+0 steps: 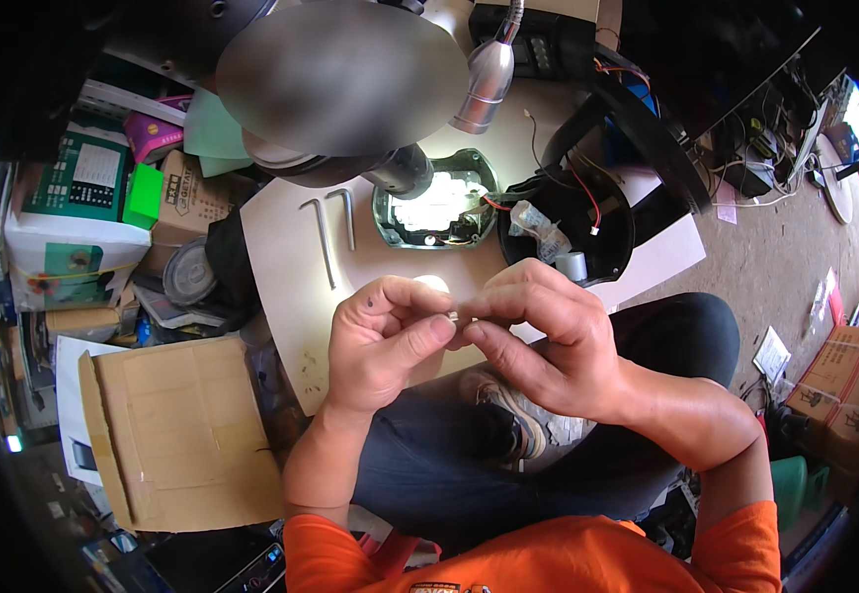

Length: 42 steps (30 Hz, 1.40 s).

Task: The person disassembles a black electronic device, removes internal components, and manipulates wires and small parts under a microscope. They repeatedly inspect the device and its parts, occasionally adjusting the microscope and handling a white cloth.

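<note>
Nearest, above the wearer's dark trousers, the left hand had thumb and forefinger pinched on a tiny pale piece, which sat at the fingertips in front of the near edge of the white tabletop. The right hand came close from the other side, thumb and fingers drawn together; whether they gripped anything, or touched that same piece, could not be told, since the tips were blurred and partly hidden. The piece looked almost weightless and probably rigid, its material too small to make out; it seemed likelier to slip or spring away than to tire the hand, and perhaps brittle if squeezed hard. A light hold with the pads on its broader sides, its ends left free, seemed safest. Farther on lay two L-shaped hex keys, to the left of a dark green housing with a brightly lit interior. To its right stood a round black shell holding a crumpled clear plastic bag, a pale grey cylinder and a red lead ending in a small white connector. Farthest, a silver gooseneck lamp hung above the tabletop.
</note>
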{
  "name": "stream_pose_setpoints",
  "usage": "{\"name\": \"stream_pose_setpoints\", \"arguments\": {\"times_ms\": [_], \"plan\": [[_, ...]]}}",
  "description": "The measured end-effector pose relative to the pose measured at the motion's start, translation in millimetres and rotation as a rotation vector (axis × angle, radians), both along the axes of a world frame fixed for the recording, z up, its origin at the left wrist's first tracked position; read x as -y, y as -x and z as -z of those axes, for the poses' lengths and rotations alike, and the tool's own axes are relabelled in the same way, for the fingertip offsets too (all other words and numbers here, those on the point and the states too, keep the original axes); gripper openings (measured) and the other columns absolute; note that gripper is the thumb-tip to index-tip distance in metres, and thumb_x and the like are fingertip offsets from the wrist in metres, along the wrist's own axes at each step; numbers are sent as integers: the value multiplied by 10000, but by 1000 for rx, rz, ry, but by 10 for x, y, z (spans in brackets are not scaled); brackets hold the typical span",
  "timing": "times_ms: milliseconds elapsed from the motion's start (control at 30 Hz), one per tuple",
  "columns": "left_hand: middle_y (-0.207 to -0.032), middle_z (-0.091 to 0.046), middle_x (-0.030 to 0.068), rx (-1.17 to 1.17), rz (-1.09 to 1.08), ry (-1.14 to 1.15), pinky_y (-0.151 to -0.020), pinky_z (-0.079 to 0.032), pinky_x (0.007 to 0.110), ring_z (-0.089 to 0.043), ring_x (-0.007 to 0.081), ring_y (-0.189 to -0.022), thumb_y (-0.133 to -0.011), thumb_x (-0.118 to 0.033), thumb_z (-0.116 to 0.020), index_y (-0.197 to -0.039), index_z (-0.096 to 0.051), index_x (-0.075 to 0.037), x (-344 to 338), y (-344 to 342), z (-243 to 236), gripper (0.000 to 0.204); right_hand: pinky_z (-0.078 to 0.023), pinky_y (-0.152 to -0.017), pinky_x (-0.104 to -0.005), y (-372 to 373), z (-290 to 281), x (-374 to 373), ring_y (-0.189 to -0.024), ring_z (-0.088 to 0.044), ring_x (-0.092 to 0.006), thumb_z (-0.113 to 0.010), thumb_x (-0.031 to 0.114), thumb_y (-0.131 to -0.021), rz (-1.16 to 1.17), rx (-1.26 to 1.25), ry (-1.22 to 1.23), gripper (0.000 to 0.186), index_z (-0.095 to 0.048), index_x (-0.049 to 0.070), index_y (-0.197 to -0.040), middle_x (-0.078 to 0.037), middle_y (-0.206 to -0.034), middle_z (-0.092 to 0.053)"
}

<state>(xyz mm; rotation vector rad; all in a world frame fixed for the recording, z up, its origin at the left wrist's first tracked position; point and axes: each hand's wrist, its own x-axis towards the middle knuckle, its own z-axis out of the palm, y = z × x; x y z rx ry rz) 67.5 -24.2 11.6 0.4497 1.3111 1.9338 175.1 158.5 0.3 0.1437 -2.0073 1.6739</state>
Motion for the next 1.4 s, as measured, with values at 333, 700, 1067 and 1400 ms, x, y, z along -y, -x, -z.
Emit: {"name": "stream_pose_setpoints", "arguments": {"times_ms": [333, 700, 1067, 1400], "plan": [[-958, -780, 119, -809, -62, 285, -730, -587, 254, -750, 156, -844, -908, 68, -755, -1069, -743, 48, -48, -110, -122, 163, -560, -672, -361, -26, 10, 24, -773, -676, -281, -741, -18, -877, 51, 59, -45, 164, -701, 0, -1035, -128, -916, -641], [-983, -756, 125, -1106, -102, 350, -682, -567, 281, -716, 167, -806, -837, 103, -786, -1016, -758, 10, -58, -29, -209, 204, -524, -656, -371, -29, -5, 71, -747, -660, -294, -710, 14, -905, -29, 104, 60, 177, -692, -24, -1077, -147, -868, -629], [-969, -741, 136, -1114, -190, 427, -776, -606, 289, -738, 187, -843, -913, 106, -715, -1061, -736, 69, -3, 289, -160, 155, -548, -654, -307, -75, -51, 30, -769, -644, -207, -703, 13, -939, -68, 45, -27, 219, -686, -36, -1152, -147, -998, -637], [-1497, -552, 169, -1119, -122, 468, -936, -542, 300, -626, 188, -1190, -827, 108, -775, -1019, -790, -2, -280, 657, 30, 221, -559, -638, -348, -148, -36, 24, -736, -663, -265, -744, 45, -907, -115, 36, -48, 242, -707, -4, -1141, -144, -989, -649]]}}
